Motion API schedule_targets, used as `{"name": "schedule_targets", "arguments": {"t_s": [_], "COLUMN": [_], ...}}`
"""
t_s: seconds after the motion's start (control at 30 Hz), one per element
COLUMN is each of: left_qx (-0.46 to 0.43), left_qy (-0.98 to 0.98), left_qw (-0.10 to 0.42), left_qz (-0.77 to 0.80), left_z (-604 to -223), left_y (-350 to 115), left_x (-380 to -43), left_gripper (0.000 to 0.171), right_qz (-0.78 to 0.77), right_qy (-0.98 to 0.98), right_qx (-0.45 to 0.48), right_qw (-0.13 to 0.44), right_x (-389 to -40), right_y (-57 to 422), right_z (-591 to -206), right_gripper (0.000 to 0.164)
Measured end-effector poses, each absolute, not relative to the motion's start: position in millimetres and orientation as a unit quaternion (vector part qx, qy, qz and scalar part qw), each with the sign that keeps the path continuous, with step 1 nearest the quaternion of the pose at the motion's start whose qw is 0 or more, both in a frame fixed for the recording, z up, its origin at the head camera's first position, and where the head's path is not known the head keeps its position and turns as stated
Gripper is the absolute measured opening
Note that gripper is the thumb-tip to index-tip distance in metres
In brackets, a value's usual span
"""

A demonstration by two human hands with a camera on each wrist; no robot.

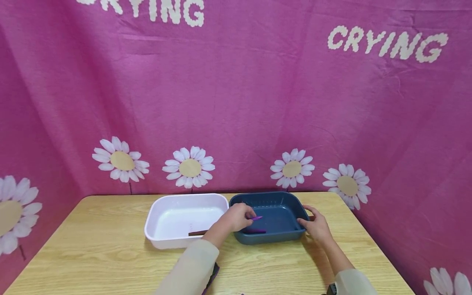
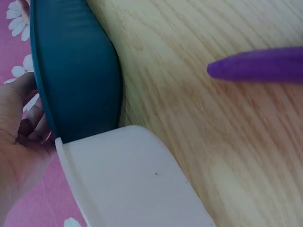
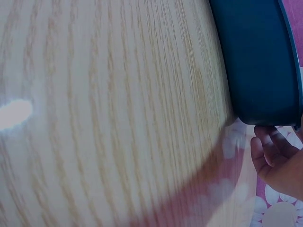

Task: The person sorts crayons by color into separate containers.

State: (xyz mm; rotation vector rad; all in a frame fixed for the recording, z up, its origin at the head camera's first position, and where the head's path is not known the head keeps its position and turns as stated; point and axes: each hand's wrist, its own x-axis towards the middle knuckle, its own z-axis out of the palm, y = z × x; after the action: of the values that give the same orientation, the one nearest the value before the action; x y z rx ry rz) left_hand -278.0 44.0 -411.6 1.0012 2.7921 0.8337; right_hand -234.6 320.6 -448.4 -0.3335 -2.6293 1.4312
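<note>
My left hand (image 1: 239, 216) reaches over the left side of a dark blue basin (image 1: 268, 237) and pinches a slim, pointed purple pen-like stick (image 1: 257, 218). Below it, inside the basin, lies another slim purple stick (image 1: 255, 231). In the left wrist view the left hand (image 2: 21, 146) is behind the basin's rim, its fingertips partly hidden. At the basin's right end, my right hand (image 1: 316, 224) grips the rim with the thumb inside. Its fingers rest under or against the outer wall in the right wrist view, where the right hand (image 3: 279, 165) shows at the edge.
A white basin (image 1: 162, 243) stands against the blue one's left side, with a dark brown stick (image 1: 197, 233) in it. Under the left forearm lies a dark, purple-edged item (image 1: 212, 278). A blurred purple tapered object (image 2: 258, 65) shows over the wooden table (image 1: 92, 250).
</note>
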Motion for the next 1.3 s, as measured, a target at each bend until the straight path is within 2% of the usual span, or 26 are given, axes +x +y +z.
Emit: {"name": "schedule_targets", "arguments": {"t_s": [0.17,0.53,1.3], "left_qx": [0.308,0.305,0.329], "left_qy": [0.915,0.928,0.878], "left_qw": [0.045,0.032,0.055], "left_qz": [0.255,0.210,0.343], "left_z": [-416,-421,-411], "left_y": [50,53,40], "left_x": [-276,-270,-267], "left_gripper": [0.015,0.013,0.019], "right_qz": [0.472,0.479,0.463], "right_qy": [-0.873,-0.867,-0.877], "right_qx": [-0.109,-0.113,-0.101], "right_qw": [0.062,0.074,0.077], "right_x": [-234,-232,-237], "right_y": [319,316,323], "right_z": [-447,-451,-453], "right_gripper": [0.055,0.054,0.054]}}
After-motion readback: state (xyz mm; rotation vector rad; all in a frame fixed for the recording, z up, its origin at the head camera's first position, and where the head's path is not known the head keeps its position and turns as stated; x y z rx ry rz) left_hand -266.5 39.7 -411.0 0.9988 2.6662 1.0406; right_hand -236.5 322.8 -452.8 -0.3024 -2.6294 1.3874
